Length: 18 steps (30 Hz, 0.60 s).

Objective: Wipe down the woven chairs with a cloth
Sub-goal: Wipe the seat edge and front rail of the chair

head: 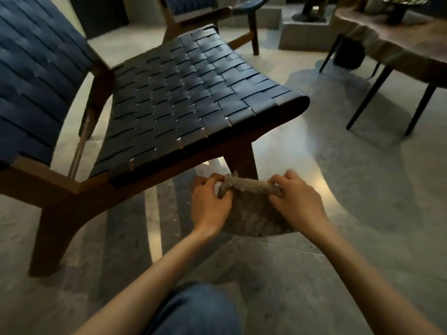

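While we are crouching on the pale stone floor (362, 201), which is shining in patches and crossed by darker bands under us, the near woven chair (193, 93) is filling the left and middle of the view. Its back is standing at the left and its seat is stretching away toward the upper right, so the chair is facing the wooden table (399, 52) on dark slanted legs at the right. The seat's dark straps are crossing in a basket weave, and the brown wooden frame is running along the side nearest us. A second woven chair (193, 10) is standing behind it at the top, and a grey block (304, 32) is sitting further back.

We are holding the grey-brown fuzzy cloth (251, 213) in the air below the seat's near rail, apart from the chair, its long axis lying left to right between our hands. Our left hand (210, 204) is pinching its bunched top edge at one end and our right hand (297, 199) is pinching the other, while the rest is sagging toward us. A knee in blue jeans (193, 310) is showing at the bottom.
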### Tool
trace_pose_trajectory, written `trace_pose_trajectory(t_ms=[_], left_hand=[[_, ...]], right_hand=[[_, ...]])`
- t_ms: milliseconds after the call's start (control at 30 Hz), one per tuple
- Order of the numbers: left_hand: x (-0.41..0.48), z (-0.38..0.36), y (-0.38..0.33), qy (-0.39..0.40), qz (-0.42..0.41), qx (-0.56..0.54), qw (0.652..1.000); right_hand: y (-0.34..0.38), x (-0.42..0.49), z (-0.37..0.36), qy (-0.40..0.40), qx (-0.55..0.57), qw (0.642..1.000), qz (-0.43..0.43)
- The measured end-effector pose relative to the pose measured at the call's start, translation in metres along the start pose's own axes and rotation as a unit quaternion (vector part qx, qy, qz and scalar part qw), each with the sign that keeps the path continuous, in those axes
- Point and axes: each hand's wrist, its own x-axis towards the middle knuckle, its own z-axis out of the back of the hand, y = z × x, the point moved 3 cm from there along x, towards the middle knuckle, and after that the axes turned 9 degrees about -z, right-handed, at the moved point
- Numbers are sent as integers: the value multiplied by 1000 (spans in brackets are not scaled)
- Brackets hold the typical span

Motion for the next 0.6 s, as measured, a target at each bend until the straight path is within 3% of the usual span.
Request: trace_pose_trajectory(t_ms=[100, 200, 267, 333, 400, 500, 600], left_hand=[[1, -10, -13, -39, 70, -91, 993], [-2, -12, -28, -152, 131, -176, 964], [-1, -13, -32, -225, 165, -234, 931], [3, -17, -31, -261, 167, -267, 913], [7, -25, -27, -237, 158, -316, 905], [6, -41, -26, -144, 109, -356, 917], [13, -44, -20, -128, 69, -339, 929]], right_hand=[[6, 8, 14, -53, -11, 998, 43], [24, 14, 18, -117, 85, 985, 90], [37, 19, 9, -117, 170, 974, 97], [43, 23, -3, -141, 255, 953, 84], [45, 27, -10, -147, 354, 922, 56], [46, 34, -17, -74, 498, 863, 37], [48, 44, -24, -20, 495, 868, 29]])
